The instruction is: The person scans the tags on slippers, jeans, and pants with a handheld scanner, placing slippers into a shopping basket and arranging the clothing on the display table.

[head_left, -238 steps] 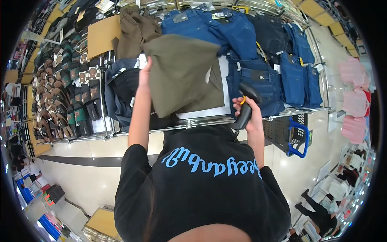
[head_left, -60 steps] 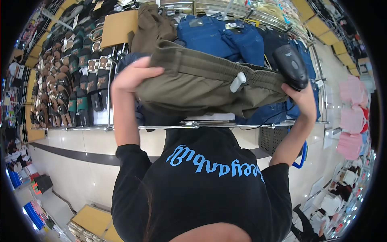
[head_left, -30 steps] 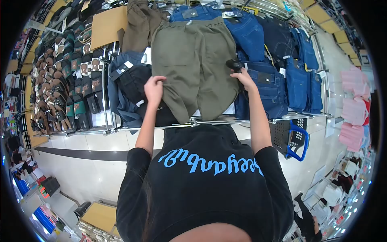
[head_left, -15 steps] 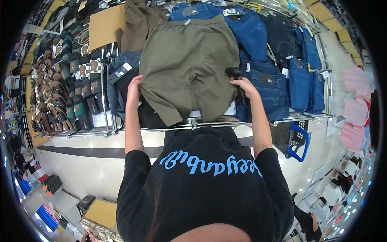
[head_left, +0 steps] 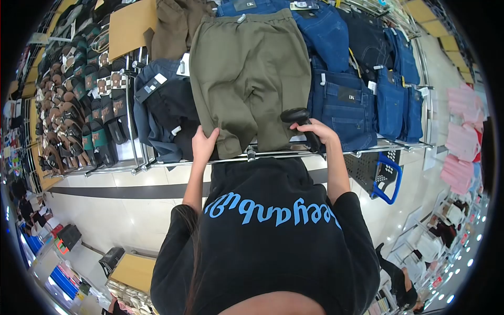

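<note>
Olive-green pants lie spread over the front of the clothing rack, waistband away from me and legs toward me. A small white tag sits at the waistband. My left hand is closed on the lower end of the left leg, thumb on top, the other fingers partly hidden. My right hand is closed around a black handheld device with a rounded head and a handle, beside the lower right leg. I cannot tell whether its fingertips also pinch the cloth.
Folded blue jeans lie right of the pants, dark garments left. Brown pants and cardboard are behind. Sandals fill the far left. A metal rail runs along the front. A dark basket with a blue handle stands right.
My left hand has moved from the pants' left side down to the leg end. My right hand has come lower with the black device. The lower legs are now bunched.
</note>
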Tool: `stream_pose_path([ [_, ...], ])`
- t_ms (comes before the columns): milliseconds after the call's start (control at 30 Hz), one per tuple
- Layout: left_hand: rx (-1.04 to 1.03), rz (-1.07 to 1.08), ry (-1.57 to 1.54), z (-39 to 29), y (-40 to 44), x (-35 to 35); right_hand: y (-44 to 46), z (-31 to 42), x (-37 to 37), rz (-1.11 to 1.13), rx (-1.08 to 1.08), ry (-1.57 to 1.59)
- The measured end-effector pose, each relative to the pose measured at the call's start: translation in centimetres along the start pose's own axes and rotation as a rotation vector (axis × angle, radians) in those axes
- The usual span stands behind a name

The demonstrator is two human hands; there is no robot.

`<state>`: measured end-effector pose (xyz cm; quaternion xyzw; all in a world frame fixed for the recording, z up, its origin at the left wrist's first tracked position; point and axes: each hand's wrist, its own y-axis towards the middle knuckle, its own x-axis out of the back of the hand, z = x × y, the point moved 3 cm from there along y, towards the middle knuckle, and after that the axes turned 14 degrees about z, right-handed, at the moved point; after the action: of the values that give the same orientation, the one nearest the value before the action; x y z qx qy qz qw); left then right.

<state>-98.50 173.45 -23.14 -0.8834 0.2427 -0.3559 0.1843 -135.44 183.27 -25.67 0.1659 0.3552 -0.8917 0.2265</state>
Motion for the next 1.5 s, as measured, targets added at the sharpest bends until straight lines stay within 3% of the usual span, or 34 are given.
stream_pose_path([
  [100,0.003,0.178,-0.823,1.0,-0.3,0.4,-1.7,1.3,0.3,-0.059,0.052,0.054],
  [200,-0.024,0.082,-0.880,1.8,-1.0,4.3,-4.6,2.6,0.9,-0.179,0.370,0.198],
  [367,0.052,-0.010,-0.684,5.5,-1.3,8.4,-9.1,1.1,3.9,-0.230,0.755,0.550],
  [433,0.064,-0.001,-0.624,5.7,-1.2,8.7,-10.2,0.7,4.1,-0.229,0.792,0.611],
  [600,0.043,0.059,-0.548,5.4,-1.0,8.6,-11.1,-0.5,3.4,-0.238,0.636,0.535],
  [633,0.043,0.009,-0.392,5.4,-0.8,8.9,-11.1,-0.7,3.2,-0.261,0.591,0.475],
  [667,0.042,-0.040,-0.236,4.7,-0.7,9.4,-10.9,0.2,2.1,-0.420,0.503,0.341],
  [700,0.042,-0.089,-0.080,3.9,-0.5,9.9,-10.8,0.3,1.9,-0.443,0.391,0.241],
  [767,-0.016,-0.218,-0.034,2.1,0.3,11.0,-10.1,0.8,2.5,-0.620,0.207,-0.088],
  [900,-0.217,-0.365,-0.048,-1.8,4.8,13.3,-8.7,4.5,2.9,-0.818,0.344,-0.026],
  [1133,-0.452,-0.329,0.135,-11.7,13.0,10.9,-2.7,12.7,1.6,-0.454,0.398,0.020],
  [1233,-0.728,-0.142,0.616,-14.1,13.8,4.9,2.3,13.0,1.2,-0.399,0.333,-0.044],
  [1300,-0.852,-0.188,0.777,-12.8,14.6,2.3,5.8,11.9,1.7,-0.375,0.283,0.019],
  [1500,-0.736,0.024,0.661,-7.7,18.1,2.7,7.4,13.3,5.1,-0.417,0.415,0.201],
])
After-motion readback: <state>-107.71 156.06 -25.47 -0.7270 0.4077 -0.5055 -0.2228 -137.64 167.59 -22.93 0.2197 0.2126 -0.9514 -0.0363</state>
